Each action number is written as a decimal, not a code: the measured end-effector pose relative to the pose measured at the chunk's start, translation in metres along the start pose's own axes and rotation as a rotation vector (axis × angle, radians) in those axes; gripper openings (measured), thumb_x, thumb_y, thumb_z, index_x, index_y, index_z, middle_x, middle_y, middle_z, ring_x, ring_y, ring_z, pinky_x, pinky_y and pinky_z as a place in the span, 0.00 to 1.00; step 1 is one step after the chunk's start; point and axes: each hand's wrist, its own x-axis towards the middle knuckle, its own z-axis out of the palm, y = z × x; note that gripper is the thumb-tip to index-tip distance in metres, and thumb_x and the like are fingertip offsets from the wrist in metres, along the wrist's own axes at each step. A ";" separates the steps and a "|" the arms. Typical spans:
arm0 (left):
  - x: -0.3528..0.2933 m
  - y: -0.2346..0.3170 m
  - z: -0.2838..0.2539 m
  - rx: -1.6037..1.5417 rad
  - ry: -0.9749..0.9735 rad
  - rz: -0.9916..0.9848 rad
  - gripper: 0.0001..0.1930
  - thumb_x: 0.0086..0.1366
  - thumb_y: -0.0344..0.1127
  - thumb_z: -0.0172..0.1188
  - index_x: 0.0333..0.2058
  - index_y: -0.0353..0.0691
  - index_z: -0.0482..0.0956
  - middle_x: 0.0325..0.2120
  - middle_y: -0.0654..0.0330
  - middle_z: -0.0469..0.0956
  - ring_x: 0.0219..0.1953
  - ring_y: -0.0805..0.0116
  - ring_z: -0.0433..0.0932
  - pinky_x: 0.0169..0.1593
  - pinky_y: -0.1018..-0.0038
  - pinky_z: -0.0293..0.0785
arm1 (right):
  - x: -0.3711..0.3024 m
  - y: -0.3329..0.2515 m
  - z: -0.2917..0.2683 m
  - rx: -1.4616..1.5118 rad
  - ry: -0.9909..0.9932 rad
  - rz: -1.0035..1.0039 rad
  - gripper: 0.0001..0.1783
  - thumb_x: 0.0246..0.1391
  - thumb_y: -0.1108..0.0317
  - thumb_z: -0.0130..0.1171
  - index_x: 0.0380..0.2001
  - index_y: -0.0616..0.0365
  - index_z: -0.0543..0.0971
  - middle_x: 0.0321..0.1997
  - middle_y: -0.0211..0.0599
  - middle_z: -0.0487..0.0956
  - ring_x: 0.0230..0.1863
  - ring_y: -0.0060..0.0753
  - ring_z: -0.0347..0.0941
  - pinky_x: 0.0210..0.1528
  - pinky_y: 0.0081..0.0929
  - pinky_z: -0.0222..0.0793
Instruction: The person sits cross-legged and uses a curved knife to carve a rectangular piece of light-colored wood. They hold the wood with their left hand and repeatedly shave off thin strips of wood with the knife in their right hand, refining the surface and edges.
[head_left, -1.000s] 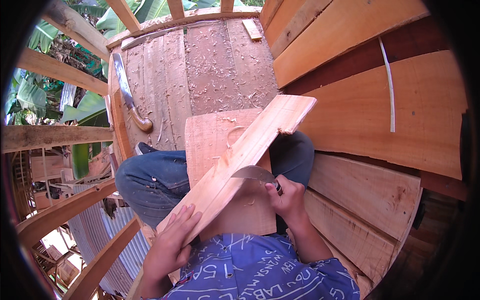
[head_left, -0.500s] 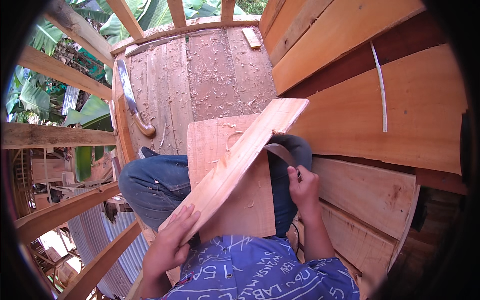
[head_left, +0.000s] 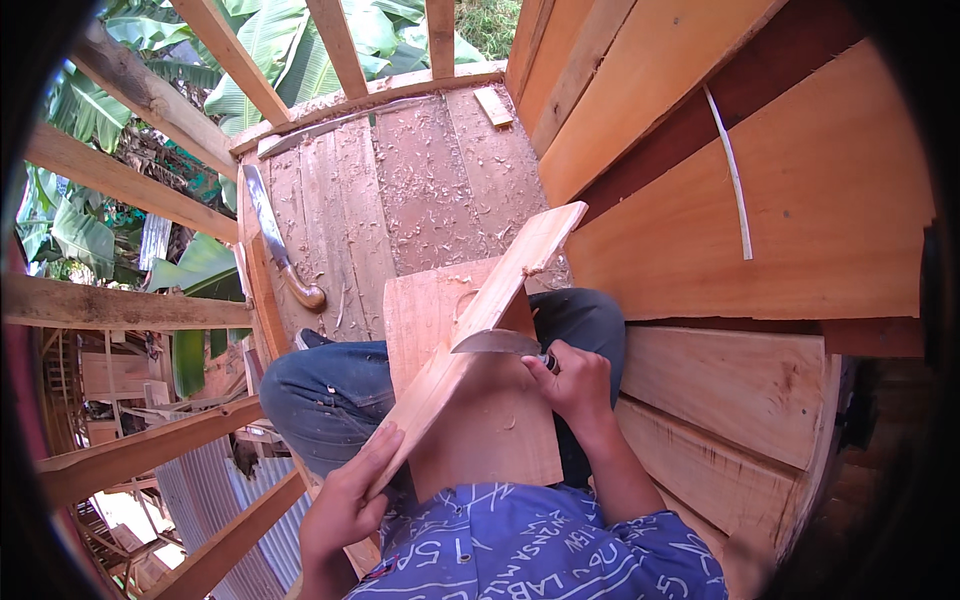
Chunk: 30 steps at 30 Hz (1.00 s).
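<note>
Gripping the knife (head_left: 497,343) handle tight in my right hand (head_left: 578,385), I lay its blade flat against the edge of the plank (head_left: 480,335), about midway along it. My left hand (head_left: 345,500) is wrapped around the plank's near end, fingers closed over the face. The plank slants over a wider board (head_left: 480,420) on my lap. Beyond the plank's far end the floor (head_left: 400,190) is strewn with shavings, so I judge much trimming is done; the edge above the blade looks unfinished. A machete (head_left: 275,240) lies left of the plank.
</note>
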 end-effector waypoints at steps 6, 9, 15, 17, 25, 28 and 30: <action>-0.003 -0.003 0.000 -0.007 0.015 -0.005 0.41 0.43 0.17 0.47 0.63 0.36 0.66 0.62 0.39 0.66 0.67 0.46 0.62 0.67 0.68 0.59 | 0.024 0.024 -0.008 0.082 -0.009 0.360 0.30 0.59 0.44 0.58 0.17 0.61 0.77 0.18 0.51 0.77 0.24 0.59 0.76 0.25 0.48 0.69; -0.004 -0.001 0.000 0.001 0.021 -0.016 0.43 0.41 0.17 0.46 0.64 0.35 0.65 0.61 0.41 0.69 0.66 0.49 0.65 0.66 0.68 0.59 | 0.019 0.014 -0.011 0.031 -0.014 0.321 0.30 0.59 0.44 0.57 0.16 0.61 0.77 0.17 0.50 0.76 0.24 0.58 0.76 0.27 0.48 0.70; -0.002 -0.004 -0.001 0.003 0.014 0.009 0.42 0.42 0.18 0.46 0.64 0.37 0.65 0.59 0.40 0.70 0.64 0.49 0.68 0.64 0.70 0.61 | -0.013 -0.017 -0.007 0.118 -0.176 0.173 0.29 0.58 0.41 0.56 0.21 0.58 0.80 0.19 0.47 0.79 0.25 0.53 0.79 0.29 0.45 0.73; -0.003 -0.002 -0.003 -0.022 -0.009 -0.026 0.40 0.44 0.19 0.46 0.63 0.35 0.65 0.60 0.39 0.68 0.65 0.47 0.66 0.65 0.70 0.61 | -0.013 -0.026 -0.003 0.095 -0.181 0.143 0.29 0.58 0.40 0.56 0.24 0.58 0.81 0.20 0.47 0.80 0.26 0.51 0.80 0.29 0.44 0.74; -0.003 -0.001 -0.001 0.018 0.047 0.038 0.41 0.45 0.19 0.46 0.65 0.36 0.63 0.58 0.40 0.71 0.62 0.50 0.71 0.62 0.73 0.64 | 0.009 -0.024 -0.003 0.031 -0.140 0.095 0.36 0.56 0.33 0.53 0.24 0.60 0.82 0.22 0.50 0.80 0.28 0.52 0.81 0.31 0.45 0.75; -0.002 -0.005 0.001 -0.008 0.069 0.030 0.41 0.45 0.20 0.46 0.65 0.36 0.63 0.56 0.40 0.73 0.60 0.51 0.74 0.60 0.73 0.65 | 0.018 -0.024 0.004 -0.004 -0.102 0.088 0.38 0.55 0.31 0.52 0.22 0.61 0.82 0.21 0.50 0.80 0.28 0.51 0.81 0.31 0.45 0.75; -0.003 -0.004 -0.001 -0.037 0.074 0.020 0.41 0.45 0.20 0.45 0.65 0.37 0.63 0.55 0.40 0.74 0.59 0.52 0.74 0.59 0.73 0.66 | 0.024 -0.021 0.012 -0.017 -0.071 0.110 0.39 0.55 0.30 0.52 0.22 0.61 0.82 0.21 0.50 0.80 0.28 0.52 0.80 0.31 0.45 0.75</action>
